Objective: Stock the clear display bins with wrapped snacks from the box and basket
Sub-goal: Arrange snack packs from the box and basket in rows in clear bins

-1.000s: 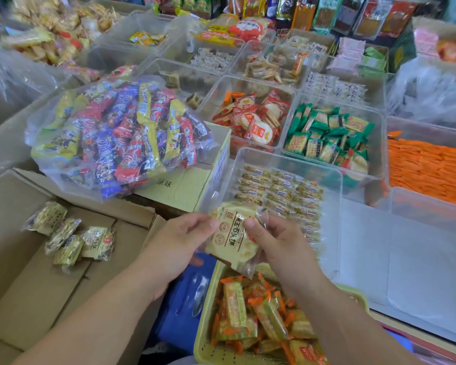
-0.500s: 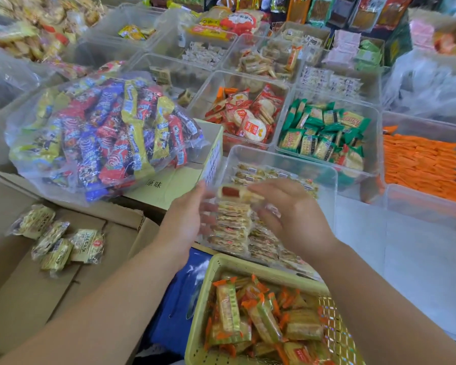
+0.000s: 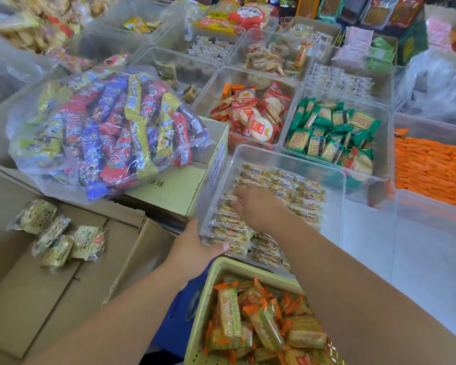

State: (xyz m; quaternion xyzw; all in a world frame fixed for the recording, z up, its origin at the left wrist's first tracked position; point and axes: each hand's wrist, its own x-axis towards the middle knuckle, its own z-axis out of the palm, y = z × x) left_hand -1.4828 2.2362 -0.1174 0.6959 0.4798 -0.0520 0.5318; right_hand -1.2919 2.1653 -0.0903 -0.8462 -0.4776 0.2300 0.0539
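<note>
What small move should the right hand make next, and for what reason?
Probably lift the right hand out of the clear bin and reach for the loose packets on the cardboard box. Its fingers lie flat on the snack rows in the bin, the left hand grips the bin's near corner, and several packets wait on the box.

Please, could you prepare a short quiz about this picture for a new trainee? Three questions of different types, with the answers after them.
1. True or false: the right hand is inside the clear bin, resting on the rows of wrapped snacks.
2. What does the left hand grip? A the clear bin's near corner; B a pair of scissors; C a marker pen.
3. Fill in: the packets in the yellow-green basket have ____ ends.

Key: 1 true; 2 A; 3 orange.
</note>
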